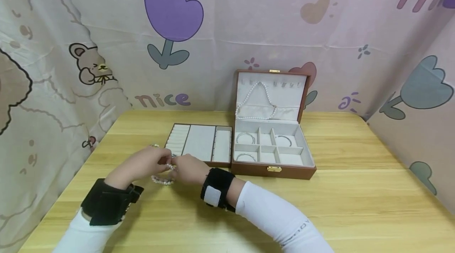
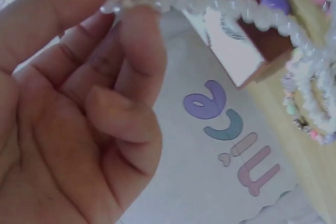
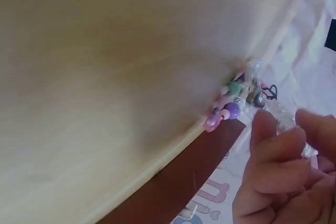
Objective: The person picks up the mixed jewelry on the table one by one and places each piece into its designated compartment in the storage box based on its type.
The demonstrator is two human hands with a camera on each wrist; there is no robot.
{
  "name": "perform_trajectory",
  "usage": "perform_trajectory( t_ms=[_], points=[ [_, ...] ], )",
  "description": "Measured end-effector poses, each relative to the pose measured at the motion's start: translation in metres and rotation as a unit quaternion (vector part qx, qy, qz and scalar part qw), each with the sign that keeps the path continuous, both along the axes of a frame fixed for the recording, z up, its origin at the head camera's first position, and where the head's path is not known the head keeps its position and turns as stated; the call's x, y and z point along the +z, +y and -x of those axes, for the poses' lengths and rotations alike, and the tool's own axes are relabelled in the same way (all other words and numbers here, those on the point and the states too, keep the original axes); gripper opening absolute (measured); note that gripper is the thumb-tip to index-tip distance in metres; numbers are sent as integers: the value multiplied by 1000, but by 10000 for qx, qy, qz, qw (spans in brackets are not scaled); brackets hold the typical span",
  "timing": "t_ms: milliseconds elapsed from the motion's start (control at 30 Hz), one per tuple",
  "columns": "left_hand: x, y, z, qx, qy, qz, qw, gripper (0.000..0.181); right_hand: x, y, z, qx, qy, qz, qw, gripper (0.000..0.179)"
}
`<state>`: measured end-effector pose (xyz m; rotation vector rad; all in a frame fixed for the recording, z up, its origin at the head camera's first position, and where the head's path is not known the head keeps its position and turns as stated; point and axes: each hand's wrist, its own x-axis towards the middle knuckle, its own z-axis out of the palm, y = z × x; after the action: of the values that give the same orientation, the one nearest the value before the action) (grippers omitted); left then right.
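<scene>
My left hand (image 1: 151, 162) pinches a strand of white translucent beads (image 2: 236, 6) between thumb and finger. Close beside it, the curled fingers of my right hand (image 1: 190, 170) hold the same beads, which show between its fingertips in the right wrist view. The strand runs down toward a beaded bracelet (image 1: 162, 182) on the table, below both hands. In the right wrist view, colourful beads (image 3: 231, 109) in purple, pink and green lie beyond my fingers. My hands partly hide the beads in the head view.
A jewelry tray (image 1: 202, 142) with ring rolls lies just behind my hands. To its right stands a brown jewelry box (image 1: 295, 172), lid raised, with silver bangles (image 1: 246, 138) in compartments. A pearl necklace (image 1: 257, 118) hangs inside the lid. A printed cloth (image 1: 227, 47) hangs behind the table.
</scene>
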<state>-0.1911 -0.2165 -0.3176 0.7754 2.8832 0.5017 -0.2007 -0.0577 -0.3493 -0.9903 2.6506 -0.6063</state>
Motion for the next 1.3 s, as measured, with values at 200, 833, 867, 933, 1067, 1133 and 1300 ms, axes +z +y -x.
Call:
perform_trajectory(
  t_ms=[200, 833, 867, 933, 1067, 1133, 1300],
  points=[
    [3, 0, 0, 50, 119, -138, 9998, 11, 8, 8, 4, -200, -552, 833, 9948, 18],
    [-19, -7, 7, 147, -6, -637, 9979, 11, 41, 44, 15, -892, -1094, 3009, 9431, 23],
    [-19, -7, 7, 159, -37, -674, 9976, 9, 42, 47, 16, -924, -1083, 3050, 9417, 23],
    [-16, -6, 7, 236, -84, -785, 9966, 5, 43, 53, 18, -983, -1087, 3117, 9388, 22],
    [-7, 1, 8, 450, -196, -1242, 9910, 22, 46, 65, 22, -1115, -1164, 3271, 9311, 22],
    [-2, 7, 10, 540, -168, -1402, 9885, 24, 48, 72, 25, -1209, -1208, 3388, 9252, 22],
    [9, 25, 17, 459, 418, -1363, 9887, 15, 51, 90, 31, -1496, -1189, 3738, 9076, 22]
  ],
)
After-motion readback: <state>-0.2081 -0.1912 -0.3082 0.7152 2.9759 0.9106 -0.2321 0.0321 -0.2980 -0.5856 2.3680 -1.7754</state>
